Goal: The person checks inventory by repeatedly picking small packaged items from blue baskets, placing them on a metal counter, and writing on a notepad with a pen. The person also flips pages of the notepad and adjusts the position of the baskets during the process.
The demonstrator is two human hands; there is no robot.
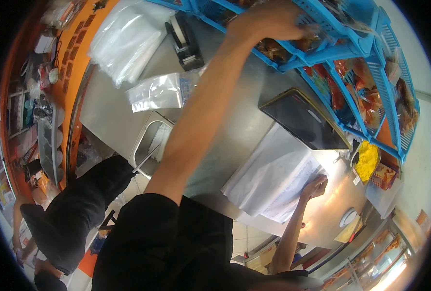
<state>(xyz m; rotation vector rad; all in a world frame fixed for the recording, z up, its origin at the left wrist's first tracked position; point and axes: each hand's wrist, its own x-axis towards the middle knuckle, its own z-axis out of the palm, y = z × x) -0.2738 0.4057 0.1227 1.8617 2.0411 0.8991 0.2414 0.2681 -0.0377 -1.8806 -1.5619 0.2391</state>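
Note:
My left hand (291, 27) reaches into a blue plastic basket rack (331, 54) at the top. Its fingers are blurred beside clear packets of brownish food, so its hold cannot be told. My right hand (315, 187) rests with bent fingers at the right edge of a stack of clear plastic bags (273, 174); whether it pinches anything is unclear. A dark tablet-like device (306, 118) lies against the stack's upper edge. Left of my left forearm are a black tape dispenser (184, 43), a smaller clear plastic bag (157, 92) and a metal tray (141, 142) with white contents and a metal utensil.
The metal table (106, 105) bears a pile of clear plastic bags (128, 40) at the upper left. Yellow material in a container (366, 160) and a round white object (347, 217) are at the right. Another person in black (70, 225) is close by at the lower left.

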